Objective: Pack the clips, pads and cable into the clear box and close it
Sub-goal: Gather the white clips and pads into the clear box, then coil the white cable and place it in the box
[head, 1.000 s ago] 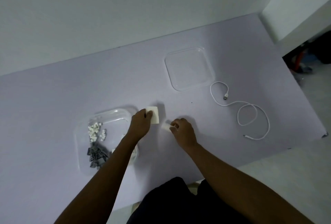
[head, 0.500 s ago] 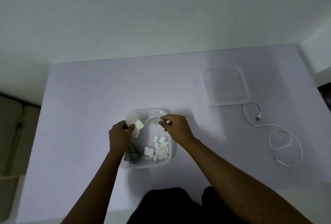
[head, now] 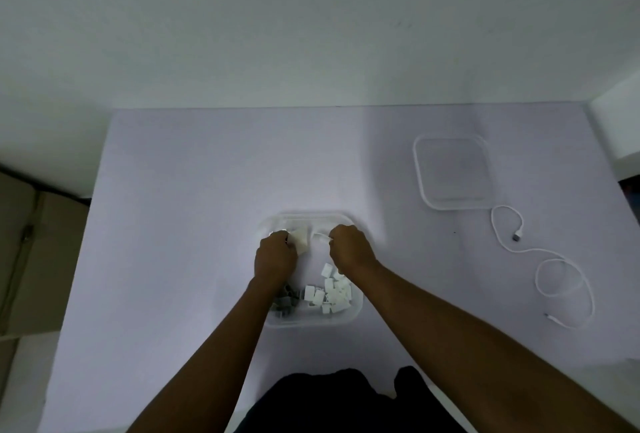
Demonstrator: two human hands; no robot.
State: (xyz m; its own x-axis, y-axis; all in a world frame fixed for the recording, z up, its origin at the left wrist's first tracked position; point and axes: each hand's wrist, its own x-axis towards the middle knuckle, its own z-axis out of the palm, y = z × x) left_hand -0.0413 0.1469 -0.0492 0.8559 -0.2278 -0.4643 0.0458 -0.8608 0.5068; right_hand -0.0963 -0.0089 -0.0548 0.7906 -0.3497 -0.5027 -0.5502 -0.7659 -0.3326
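The clear box (head: 346, 319) sits open at the table's centre. Inside lie several white clips (head: 334, 290) at the right and grey clips (head: 285, 301) at the left, partly under my left wrist. My left hand (head: 275, 256) is over the box's far left part, pinching a cream pad (head: 300, 238). My right hand (head: 349, 249) hovers over the far right part, pinching a second thin white pad (head: 320, 236). The clear lid (head: 452, 171) lies flat at the far right. A white cable (head: 540, 259) curls loosely on the table below the lid.
The pale lilac table (head: 190, 207) ends at a white wall behind. Its left edge drops to a beige floor or cabinet (head: 20, 242). My dark-clothed lap (head: 346, 401) shows at the near edge.
Both hands carried the pads from the table right of the box to over it, then lower into its far part. The camera view swung left, so the box is centred.
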